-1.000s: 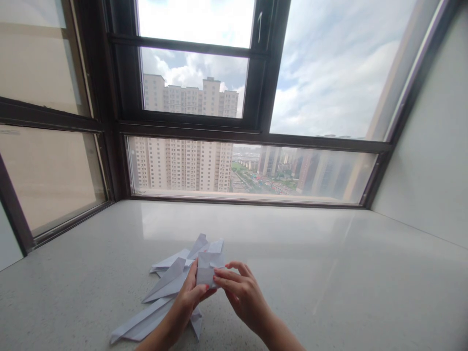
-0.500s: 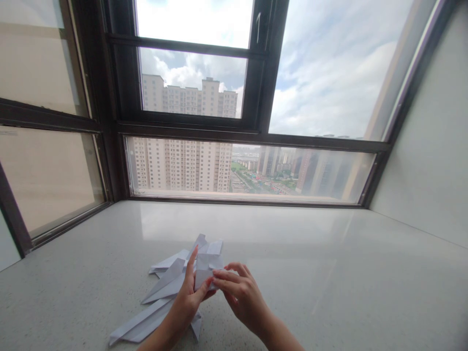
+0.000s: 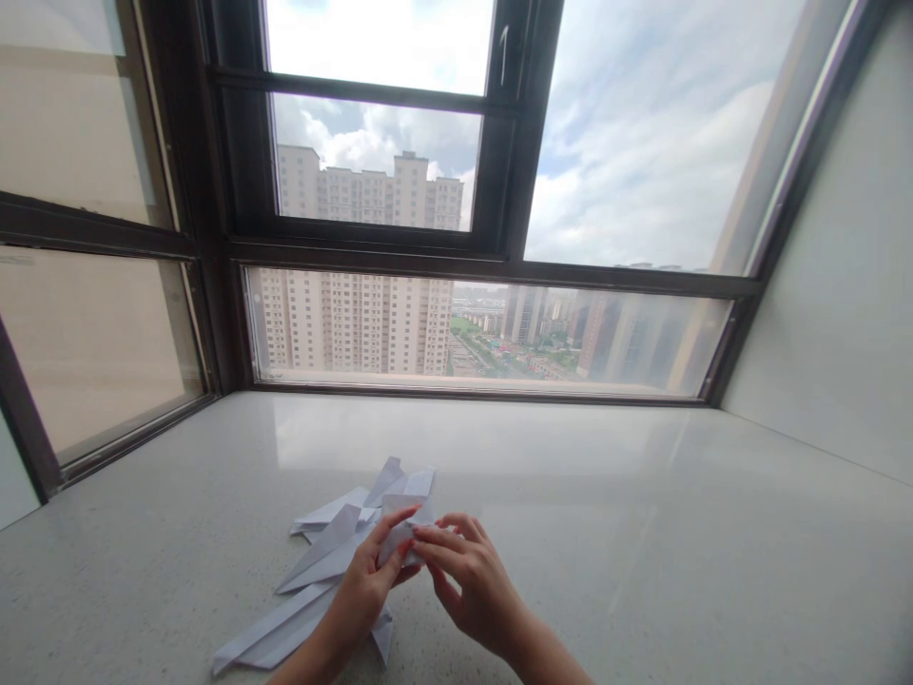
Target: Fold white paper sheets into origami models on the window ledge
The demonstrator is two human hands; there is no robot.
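Note:
My left hand (image 3: 367, 588) and my right hand (image 3: 471, 578) both pinch a small folded piece of white paper (image 3: 403, 518) just above the pale stone sill (image 3: 642, 552). The left index finger lies across the paper's top edge, the thumb under it. Fingertips of the right hand press on its right side. Behind and to the left lies a pile of folded white paper planes (image 3: 314, 561), partly hidden by my left hand and wrist.
A dark-framed window (image 3: 499, 257) runs along the back of the sill, with tower blocks and cloudy sky outside. A second glazed frame (image 3: 100, 342) closes the left side and a plain wall (image 3: 834, 314) the right.
The left index finger, upright behind the paper half a second ago, has folded down over its top edge, and the paper now tilts lower. The right hand has barely shifted.

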